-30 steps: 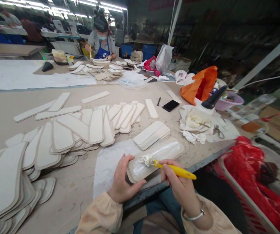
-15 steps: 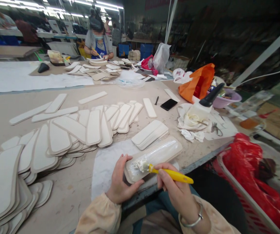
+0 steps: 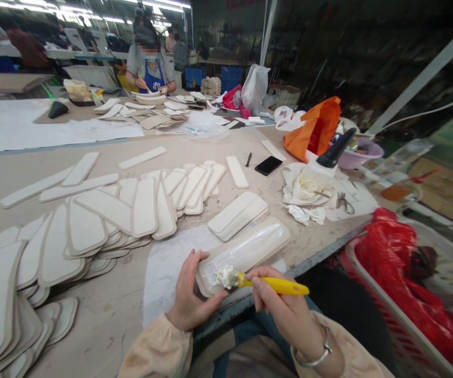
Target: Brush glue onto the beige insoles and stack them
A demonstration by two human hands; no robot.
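My left hand [image 3: 191,294] braces the near left end of a long, rounded, pale panel [image 3: 277,237], thumb on one edge and fingers on the other. The panel's top is coated with something shiny and wet. In my right hand [image 3: 277,299] is a brush with a yellow handle [image 3: 287,286], gripped between thumb and fingers. Its bristles, clotted with white paste, rest on the panel's near end beside my left thumb. Just beyond lies a short stack of similar panels [image 3: 238,214]. White paper [image 3: 159,278] shows beneath the work.
Many loose panels [image 3: 88,226] spread over the left side. A phone [image 3: 268,165], a cut-open white container with a black handle [image 3: 315,178] and scissors [image 3: 343,203] lie to the right. A basket with red plastic [image 3: 395,278] stands right. Across the table a co-worker [image 3: 151,73] handles panels.
The brush head has shifted slightly toward me and the panel's near edge. My left hand keeps its place on the panel. The whole view has moved a little.
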